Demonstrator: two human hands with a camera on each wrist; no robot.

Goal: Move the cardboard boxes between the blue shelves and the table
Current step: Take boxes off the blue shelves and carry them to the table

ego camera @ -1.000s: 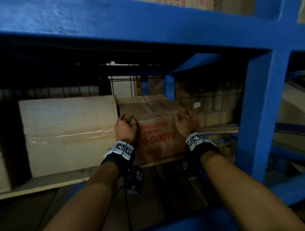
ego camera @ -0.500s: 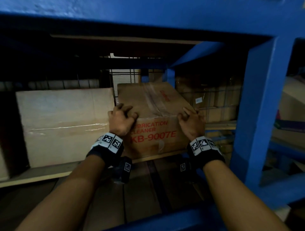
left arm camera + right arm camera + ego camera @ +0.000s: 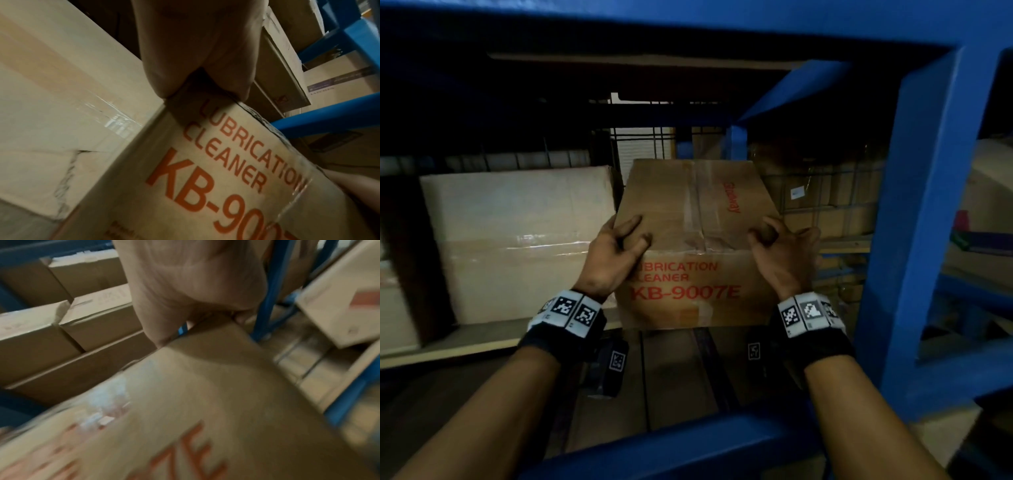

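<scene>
I am seeing the box point(image 3: 688, 246) tipping toward me at the shelf point(image 3: 924, 212) front edge; left hand point(image 3: 613, 257) and right hand point(image 3: 782, 260) are now gripping its top corners, starting removal.

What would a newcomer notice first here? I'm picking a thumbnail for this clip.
First, the cardboard box printed in red "LUBRICATION CLEANER KB-9007E", centre of the head view, with the left hand and right hand gripping its top front corners. Next, the bright blue shelf frame boxing in the dim bay, its upright at right. A larger pale taped box sits just left of it.
</scene>
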